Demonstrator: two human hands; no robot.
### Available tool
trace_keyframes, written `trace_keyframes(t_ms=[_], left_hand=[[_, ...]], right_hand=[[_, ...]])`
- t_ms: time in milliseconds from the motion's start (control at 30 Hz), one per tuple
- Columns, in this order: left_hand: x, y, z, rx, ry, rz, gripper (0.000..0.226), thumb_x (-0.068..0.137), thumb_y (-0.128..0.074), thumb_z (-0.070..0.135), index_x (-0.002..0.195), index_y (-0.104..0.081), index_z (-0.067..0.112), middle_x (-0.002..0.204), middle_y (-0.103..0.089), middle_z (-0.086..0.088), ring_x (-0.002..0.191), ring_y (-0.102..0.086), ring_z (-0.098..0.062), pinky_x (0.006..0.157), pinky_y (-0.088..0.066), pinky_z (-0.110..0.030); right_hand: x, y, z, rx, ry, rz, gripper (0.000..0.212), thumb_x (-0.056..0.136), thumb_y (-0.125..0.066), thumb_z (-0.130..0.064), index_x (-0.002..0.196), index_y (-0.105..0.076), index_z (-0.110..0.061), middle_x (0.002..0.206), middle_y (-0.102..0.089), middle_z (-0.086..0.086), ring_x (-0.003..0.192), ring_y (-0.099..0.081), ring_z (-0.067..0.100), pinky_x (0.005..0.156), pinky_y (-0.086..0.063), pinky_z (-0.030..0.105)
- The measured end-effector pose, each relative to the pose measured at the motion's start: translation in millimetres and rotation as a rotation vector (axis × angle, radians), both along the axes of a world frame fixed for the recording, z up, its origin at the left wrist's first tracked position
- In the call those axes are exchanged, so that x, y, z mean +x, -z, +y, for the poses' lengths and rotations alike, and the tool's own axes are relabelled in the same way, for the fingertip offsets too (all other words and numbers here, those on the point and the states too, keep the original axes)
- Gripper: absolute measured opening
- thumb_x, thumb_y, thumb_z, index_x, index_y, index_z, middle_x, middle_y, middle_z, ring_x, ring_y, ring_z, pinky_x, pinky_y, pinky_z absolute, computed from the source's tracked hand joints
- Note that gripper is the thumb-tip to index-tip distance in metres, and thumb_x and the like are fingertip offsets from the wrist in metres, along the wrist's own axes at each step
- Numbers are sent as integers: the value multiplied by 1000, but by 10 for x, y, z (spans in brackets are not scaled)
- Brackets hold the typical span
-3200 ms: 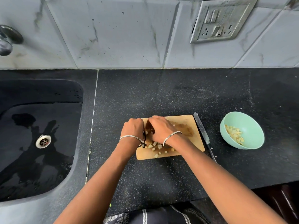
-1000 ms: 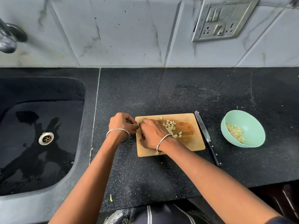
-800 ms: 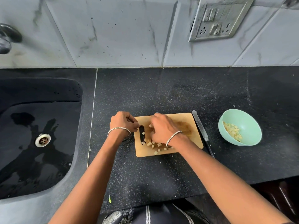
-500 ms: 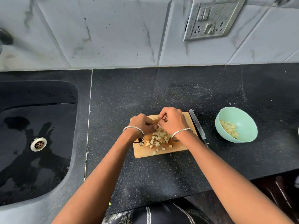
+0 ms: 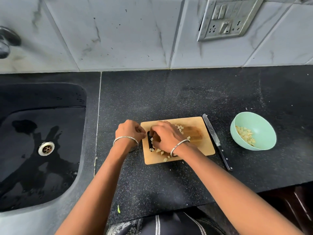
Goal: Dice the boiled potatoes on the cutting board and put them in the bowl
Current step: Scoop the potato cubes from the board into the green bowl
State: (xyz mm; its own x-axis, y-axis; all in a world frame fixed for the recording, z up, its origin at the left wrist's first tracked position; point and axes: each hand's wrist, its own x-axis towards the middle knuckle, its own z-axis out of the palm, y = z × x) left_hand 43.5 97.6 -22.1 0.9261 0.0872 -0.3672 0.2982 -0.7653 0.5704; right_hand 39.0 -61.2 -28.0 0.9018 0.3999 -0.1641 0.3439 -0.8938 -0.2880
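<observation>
one wide head-worn camera is looking forward and steeply down from over the near edge of the counter (image 5: 169, 99), facing the tiled wall (image 5: 118, 39) behind its far edge. it is sitting close, framing the cutting board (image 5: 202, 147) centrally, with the sink (image 5: 42, 94) running off the left.

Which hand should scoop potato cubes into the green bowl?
Likely right: right hand covers the potato cubes on the wooden cutting board, nearer the green bowl; left hand is at the opposite edge.

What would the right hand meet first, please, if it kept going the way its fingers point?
Probably the left hand, curled at the left edge of the wooden cutting board; the right hand points leftward across it, though height is unclear.
</observation>
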Motion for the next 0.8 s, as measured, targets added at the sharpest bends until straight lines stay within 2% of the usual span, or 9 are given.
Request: trace_keyframes(t_ms=[100, 233, 367, 567, 733, 800], left_hand=[[-93, 52, 1, 7, 36, 77, 11, 76, -77, 21, 74, -71, 30, 87, -71, -2, 88, -64, -21, 70, -45, -26], [-167, 105, -49, 22, 83, 98, 9, 74, -77, 24, 81, -75, 30, 92, -72, -3, 89, -65, -24, 69, -45, -27], [-194, 110, -76, 24, 84, 105, 12, 72, -78, 23, 82, -75, 29, 94, -72, -4, 90, -66, -25, 73, -49, -29], [-197, 116, -79, 29, 64, 107, 15, 70, -80, 24, 82, -74, 32, 94, -72, -3, 89, -66, -26, 70, -50, -30], [-193, 133, -73, 21, 64, 102, 19, 70, -80, 23, 65, -67, 36, 90, -73, 1, 89, -67, -23, 76, -53, -31], [-195, 133, -65, 21, 62, 101, 21, 70, -80, 22, 65, -66, 36, 89, -72, 1, 88, -67, -21, 77, -53, -31]], right_hand=[[16, -5, 136, -189, -67, -32, 29, 80, -73, -34, 101, -63, -17, 101, -59, 4, 98, -55, 26, 75, -45, 36], [67, -109, 237, -264, -82, 98, 29, 81, -75, -28, 103, -67, -10, 108, -61, 11, 95, -62, 33, 67, -41, 32], [115, -214, 271, -282, -100, 220, 31, 76, -78, -28, 99, -68, -9, 107, -64, 15, 93, -64, 35, 66, -46, 32], [96, -283, 322, -296, -132, 207, 40, 73, -82, -26, 107, -67, -11, 110, -63, 15, 100, -63, 35, 75, -54, 36], [97, -239, 270, -244, -152, 144, 34, 79, -77, -28, 106, -65, -11, 108, -61, 15, 99, -61, 35, 66, -43, 33], [110, -187, 266, -231, -118, 124, 32, 82, -73, -25, 109, -63, -10, 109, -61, 16, 100, -61, 36, 66, -41, 34]])
